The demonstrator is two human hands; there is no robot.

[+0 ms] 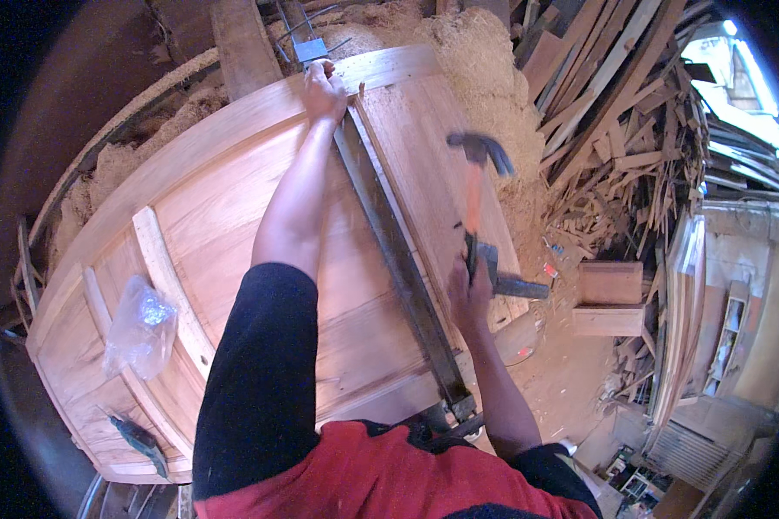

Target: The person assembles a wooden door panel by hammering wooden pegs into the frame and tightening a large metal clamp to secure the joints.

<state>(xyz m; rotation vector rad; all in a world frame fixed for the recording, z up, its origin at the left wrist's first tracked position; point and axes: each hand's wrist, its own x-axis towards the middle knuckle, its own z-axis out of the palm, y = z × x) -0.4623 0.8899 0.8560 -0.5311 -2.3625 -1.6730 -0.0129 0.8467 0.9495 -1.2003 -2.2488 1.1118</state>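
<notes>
Across a large panelled wooden piece, perhaps a door (268,216), lies a long dark metal bar (398,251), running from near my left hand down to my body. My left hand (325,93) is closed at the panel's far edge, beside a blue metal block (312,50) with thin rods. What its fingers hold, if anything, is hidden. A small wooden peg (361,88) stands just right of it. In my right hand (470,298) is a claw hammer (473,195), its orange handle upward and its dark head slightly blurred above the panel's right part.
A dark grey metal piece (521,287) lies by my right hand. On the panel's left rest a clear plastic bag (141,329) and a dark green tool (138,444). Wood shavings (485,78) heap behind; scrap wood (606,130) piles up at right, near a wooden box (608,320).
</notes>
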